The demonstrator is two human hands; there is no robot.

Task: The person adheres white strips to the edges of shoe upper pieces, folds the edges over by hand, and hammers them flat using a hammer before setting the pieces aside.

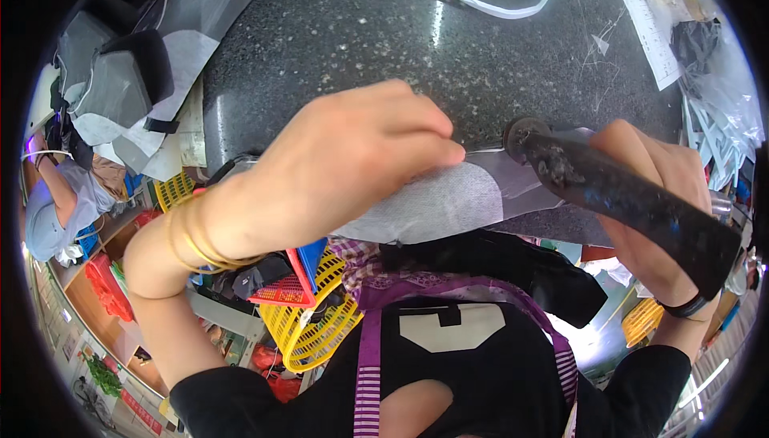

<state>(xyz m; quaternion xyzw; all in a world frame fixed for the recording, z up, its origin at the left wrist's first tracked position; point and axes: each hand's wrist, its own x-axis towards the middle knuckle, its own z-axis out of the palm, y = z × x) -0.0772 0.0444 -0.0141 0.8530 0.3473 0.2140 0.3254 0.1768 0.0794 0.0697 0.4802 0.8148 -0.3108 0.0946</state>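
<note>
My left hand is closed, its thumb and fingers pinched at the upper edge of a grey fabric piece. That piece lies along the near edge of the dark speckled worktop, its lower part hanging toward my lap. My right hand is wrapped round a hammer with a long, curved, dark metal head. The hammer's round face rests at or just above the fabric's upper edge, to the right of my left fingertips. The handle is hidden behind the head and my hand.
Grey and black padded pieces are heaped at the far left. A white cord curves over the far worktop. A white ruler and clear plastic bags lie at the right. Below the edge stands a yellow basket. Another person is at far left.
</note>
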